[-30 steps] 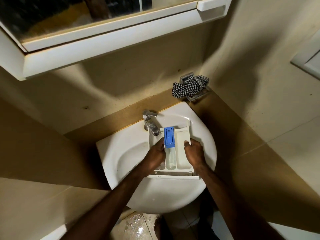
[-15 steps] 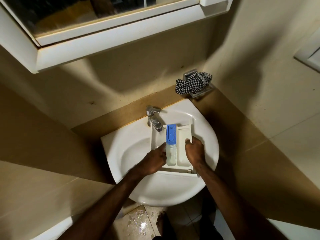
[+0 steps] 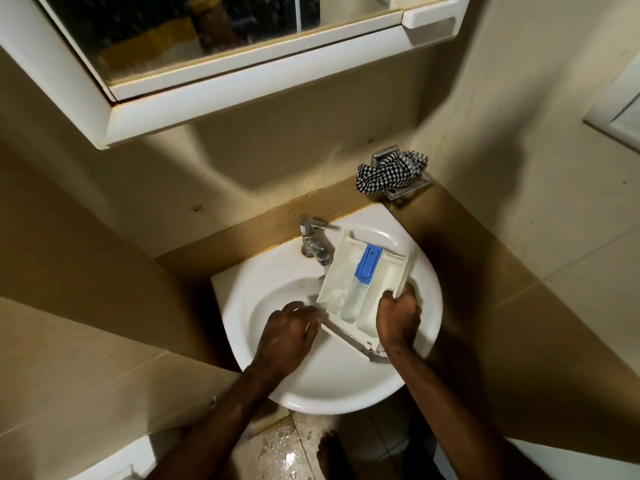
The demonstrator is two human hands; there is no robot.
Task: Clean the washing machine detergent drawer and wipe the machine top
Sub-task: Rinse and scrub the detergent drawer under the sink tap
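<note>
- Drawer tilted over sink, beside tap.
- Right hand fingers clamped on drawer's right wall.
- Left hand at the near-left corner; finger state unclear, blurred.
- Risk: wet one-handed grip slips, drawer drops.

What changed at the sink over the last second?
The drawer tilted, left side dipping toward the basin. The left hand came off it and rests near its lower corner. The right hand still grips its right edge. Tap and checked cloth stayed put.
</note>
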